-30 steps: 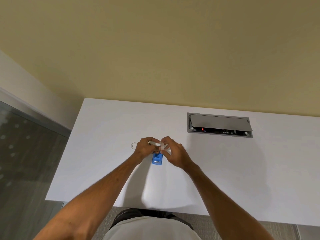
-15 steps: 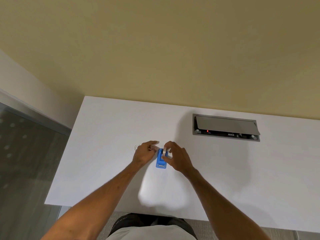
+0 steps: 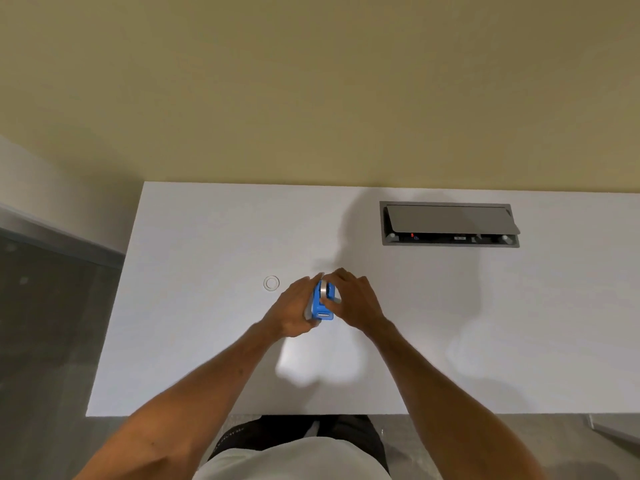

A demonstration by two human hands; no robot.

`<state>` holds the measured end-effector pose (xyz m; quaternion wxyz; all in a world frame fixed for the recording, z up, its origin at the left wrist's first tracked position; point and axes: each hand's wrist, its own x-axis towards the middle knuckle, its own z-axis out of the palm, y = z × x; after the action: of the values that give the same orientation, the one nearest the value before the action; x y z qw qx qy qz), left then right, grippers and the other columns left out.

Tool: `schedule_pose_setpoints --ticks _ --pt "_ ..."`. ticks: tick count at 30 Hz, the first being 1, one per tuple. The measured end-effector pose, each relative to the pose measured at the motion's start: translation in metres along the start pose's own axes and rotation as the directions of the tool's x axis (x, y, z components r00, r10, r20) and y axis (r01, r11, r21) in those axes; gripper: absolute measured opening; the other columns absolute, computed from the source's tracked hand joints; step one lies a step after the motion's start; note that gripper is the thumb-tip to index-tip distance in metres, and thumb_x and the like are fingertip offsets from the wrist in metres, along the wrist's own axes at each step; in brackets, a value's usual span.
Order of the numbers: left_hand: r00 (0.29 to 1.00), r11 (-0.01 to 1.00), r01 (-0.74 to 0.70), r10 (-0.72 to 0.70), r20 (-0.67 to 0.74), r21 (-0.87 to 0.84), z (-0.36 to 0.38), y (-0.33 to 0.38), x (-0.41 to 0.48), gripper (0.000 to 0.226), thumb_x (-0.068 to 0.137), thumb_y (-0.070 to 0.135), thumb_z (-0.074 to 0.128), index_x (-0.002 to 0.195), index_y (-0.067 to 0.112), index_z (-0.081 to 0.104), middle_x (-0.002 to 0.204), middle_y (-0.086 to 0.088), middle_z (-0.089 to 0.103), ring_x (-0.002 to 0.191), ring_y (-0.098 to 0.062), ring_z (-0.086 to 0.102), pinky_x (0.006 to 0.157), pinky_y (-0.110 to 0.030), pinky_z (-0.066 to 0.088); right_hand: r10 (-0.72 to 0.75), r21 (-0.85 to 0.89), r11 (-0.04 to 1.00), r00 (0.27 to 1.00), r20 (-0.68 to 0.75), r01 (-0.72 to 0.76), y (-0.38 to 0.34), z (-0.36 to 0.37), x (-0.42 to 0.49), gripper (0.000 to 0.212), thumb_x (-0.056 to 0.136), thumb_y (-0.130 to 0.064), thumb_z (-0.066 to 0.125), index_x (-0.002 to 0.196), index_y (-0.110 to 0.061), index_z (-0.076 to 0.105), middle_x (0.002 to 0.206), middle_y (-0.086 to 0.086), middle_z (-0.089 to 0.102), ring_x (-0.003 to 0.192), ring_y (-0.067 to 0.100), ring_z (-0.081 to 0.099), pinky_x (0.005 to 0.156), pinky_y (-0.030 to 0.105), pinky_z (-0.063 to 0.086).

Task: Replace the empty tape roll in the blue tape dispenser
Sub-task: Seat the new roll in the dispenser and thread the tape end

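The blue tape dispenser (image 3: 323,304) stands on the white desk (image 3: 207,341), between my two hands. A pale tape roll (image 3: 323,289) sits in its top slot, edge up. My left hand (image 3: 292,311) wraps the dispenser's left side and grips it. My right hand (image 3: 353,303) closes on the right side, fingers on the roll and the dispenser's top. A small clear ring, the empty tape core (image 3: 271,283), lies flat on the desk just left of my left hand.
A grey cable box (image 3: 450,225) with a raised lid is sunk into the desk at the back right. The desk's left edge drops to a dark floor. A yellow wall rises behind the desk.
The roll was held above the dispenser a second ago; it now sits in the slot. My left hand has moved in and taken hold of the dispenser's side.
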<state>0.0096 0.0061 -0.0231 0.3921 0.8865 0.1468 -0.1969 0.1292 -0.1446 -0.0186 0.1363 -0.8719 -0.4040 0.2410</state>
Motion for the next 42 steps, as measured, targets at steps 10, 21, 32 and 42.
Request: schedule_pose_setpoints --ticks 10,21,32,42 --pt "0.998 0.998 0.051 -0.05 -0.025 0.04 0.011 -0.005 0.0 0.084 0.096 0.026 0.078 0.166 0.018 0.031 0.167 0.0 0.044 0.161 -0.027 0.031 0.135 -0.039 0.026 0.081 0.019 0.996 0.994 0.079 -0.083 0.003 0.004 0.004 0.05 0.103 -0.053 0.053 0.137 -0.018 0.06 0.135 0.001 0.06 0.117 0.018 0.063 0.107 0.031 0.044" --pt "0.99 0.989 0.138 -0.136 -0.028 0.05 0.014 -0.003 0.001 0.083 0.099 0.025 0.073 0.168 0.024 0.027 0.169 0.003 0.044 0.166 -0.026 0.022 0.131 -0.047 0.035 0.047 0.005 0.999 0.993 0.108 -0.048 0.006 0.0 0.005 0.048 0.105 -0.046 0.053 0.144 -0.019 0.055 0.14 0.001 0.056 0.121 0.018 0.061 0.106 0.032 0.046" --pt "0.988 0.988 0.153 -0.152 -0.016 0.031 0.017 -0.002 0.0 0.085 0.099 0.025 0.072 0.169 0.024 0.024 0.168 0.001 0.045 0.166 -0.027 0.021 0.13 -0.046 0.036 0.043 0.037 0.998 0.993 0.109 -0.047 0.007 0.0 0.007 0.047 0.105 -0.044 0.053 0.144 -0.018 0.057 0.139 0.002 0.056 0.12 0.018 0.062 0.104 0.033 0.047" --pt "0.98 0.979 0.199 -0.199 -0.006 0.048 0.016 -0.003 0.002 0.083 0.102 0.027 0.069 0.17 0.031 0.023 0.17 -0.004 0.041 0.168 -0.027 0.016 0.129 -0.049 0.038 0.092 0.214 0.971 0.993 0.07 -0.105 0.007 0.005 0.002 0.04 0.103 -0.034 0.062 0.138 -0.015 0.064 0.129 0.008 0.06 0.112 0.023 0.065 0.103 0.04 0.053"
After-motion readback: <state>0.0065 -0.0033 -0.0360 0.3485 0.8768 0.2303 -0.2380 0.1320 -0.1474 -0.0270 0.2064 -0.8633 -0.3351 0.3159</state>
